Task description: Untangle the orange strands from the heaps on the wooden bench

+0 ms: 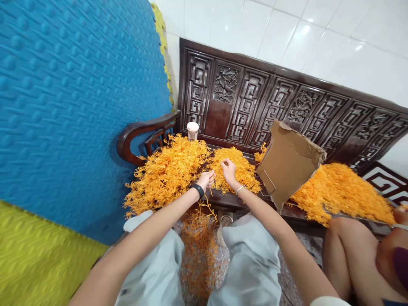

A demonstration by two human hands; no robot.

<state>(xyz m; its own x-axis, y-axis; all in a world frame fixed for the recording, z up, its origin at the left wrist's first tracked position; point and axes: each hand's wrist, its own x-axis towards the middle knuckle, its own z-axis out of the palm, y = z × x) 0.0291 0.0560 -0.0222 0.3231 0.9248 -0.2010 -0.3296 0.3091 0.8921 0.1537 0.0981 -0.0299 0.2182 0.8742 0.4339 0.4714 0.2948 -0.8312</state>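
Note:
My left hand (206,180), with a black band at the wrist, is closed around an orange branching plastic strand (208,207) whose stems dangle below the fist. Just to its right, my right hand (228,171) has its fingers pinched together over a small orange heap (237,159); whatever is between the fingertips is too small to make out. A larger pile of orange branching strands (172,170) lies on the bench at the left, beside my left hand. The two hands are close together but apart.
A white-lidded tub (193,131) stands behind the left pile. A cardboard piece (288,159) leans upright between the heaps. Another orange pile (347,191) lies at the right, near a seated person's leg (349,250). The carved bench back (219,119) rises behind; orange bits (197,255) litter the floor.

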